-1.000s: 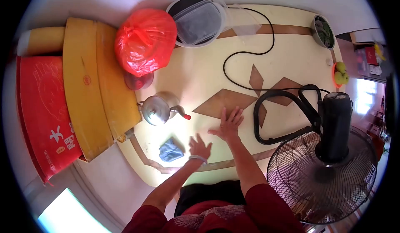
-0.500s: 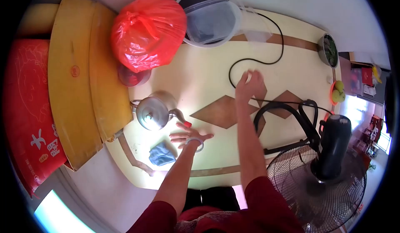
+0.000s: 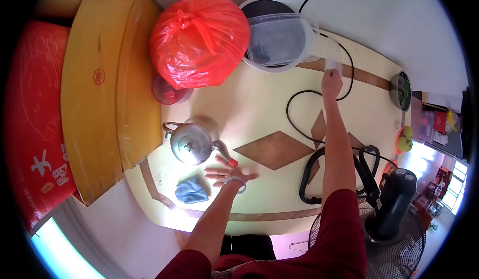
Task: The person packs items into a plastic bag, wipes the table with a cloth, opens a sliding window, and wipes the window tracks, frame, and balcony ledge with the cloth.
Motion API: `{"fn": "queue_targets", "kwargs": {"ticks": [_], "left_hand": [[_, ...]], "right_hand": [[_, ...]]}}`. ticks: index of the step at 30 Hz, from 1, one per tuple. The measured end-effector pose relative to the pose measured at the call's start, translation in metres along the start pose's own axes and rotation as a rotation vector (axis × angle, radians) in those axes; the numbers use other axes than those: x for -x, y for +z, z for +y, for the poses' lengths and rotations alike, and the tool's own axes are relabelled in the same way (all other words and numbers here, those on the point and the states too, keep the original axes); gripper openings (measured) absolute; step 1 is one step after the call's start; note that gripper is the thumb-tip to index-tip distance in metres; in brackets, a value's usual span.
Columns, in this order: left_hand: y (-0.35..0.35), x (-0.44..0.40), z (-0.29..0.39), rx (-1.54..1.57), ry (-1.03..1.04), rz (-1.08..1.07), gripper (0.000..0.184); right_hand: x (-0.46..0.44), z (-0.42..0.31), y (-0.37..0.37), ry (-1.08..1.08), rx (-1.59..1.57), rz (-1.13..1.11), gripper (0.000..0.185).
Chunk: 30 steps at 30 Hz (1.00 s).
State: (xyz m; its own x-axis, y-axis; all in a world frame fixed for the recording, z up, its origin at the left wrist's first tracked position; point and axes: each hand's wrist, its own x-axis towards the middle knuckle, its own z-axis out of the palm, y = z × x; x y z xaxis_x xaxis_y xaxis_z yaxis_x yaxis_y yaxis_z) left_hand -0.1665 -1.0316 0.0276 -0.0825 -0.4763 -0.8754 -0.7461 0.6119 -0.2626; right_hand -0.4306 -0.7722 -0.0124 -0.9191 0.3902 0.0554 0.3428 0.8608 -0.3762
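Observation:
My left hand (image 3: 227, 176) lies on the table with its fingers spread, holding nothing. Just beyond its fingertips is the red-tipped spout of a steel kettle (image 3: 191, 144); I cannot tell whether they touch. Left of this hand sits a folded blue cloth (image 3: 191, 190). My right hand (image 3: 332, 84) is stretched toward the far side of the table, fingers closed on a piece of thin clear plastic (image 3: 333, 59). That plastic reaches back beside a clear plastic container (image 3: 277, 39), which rests on a round white-rimmed black item (image 3: 259, 8).
A tied red plastic bag (image 3: 199, 44) stands by yellow boxes (image 3: 95, 94) at left. A black cord (image 3: 289, 110) loops across the table (image 3: 259, 114). At right are a black fan (image 3: 394, 204), a bowl of greens (image 3: 400, 90) and green fruit (image 3: 405, 139).
My right hand has moved farther out and to the right, and its fingers have closed on the clear plastic. My left hand stays spread by the kettle. The view has shifted slightly.

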Motion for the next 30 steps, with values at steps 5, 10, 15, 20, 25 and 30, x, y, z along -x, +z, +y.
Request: {"fn": "queue_targets", "kwargs": {"ticks": [5,10,15,20,25,30], "left_hand": [[0.0,0.002,0.0,0.017,-0.009,-0.001,0.146],[0.0,0.002,-0.001,0.05,-0.018,0.005,0.146],[0.0,0.002,0.0,0.029,-0.025,0.015,0.146],[-0.002,0.004,0.001,0.006,-0.026,0.012,0.146],[0.0,0.001,0.002,-0.021,-0.034,0.012,0.146],[-0.004,0.008,0.001,0.018,-0.02,0.015,0.145]], "right_hand": [[-0.01,-0.036,-0.016,0.105,-0.823,-0.133,0.029],[-0.009,-0.067,-0.025,0.2,-1.013,-0.261,0.043],[0.0,-0.081,-0.046,0.09,-1.161,-0.169,0.04],[0.013,-0.109,-0.06,0.077,-1.373,-0.126,0.031],[0.009,-0.116,-0.048,0.017,-1.871,-0.651,0.024],[0.006,-0.117,-0.026,0.056,-1.903,-0.711,0.025]]}}
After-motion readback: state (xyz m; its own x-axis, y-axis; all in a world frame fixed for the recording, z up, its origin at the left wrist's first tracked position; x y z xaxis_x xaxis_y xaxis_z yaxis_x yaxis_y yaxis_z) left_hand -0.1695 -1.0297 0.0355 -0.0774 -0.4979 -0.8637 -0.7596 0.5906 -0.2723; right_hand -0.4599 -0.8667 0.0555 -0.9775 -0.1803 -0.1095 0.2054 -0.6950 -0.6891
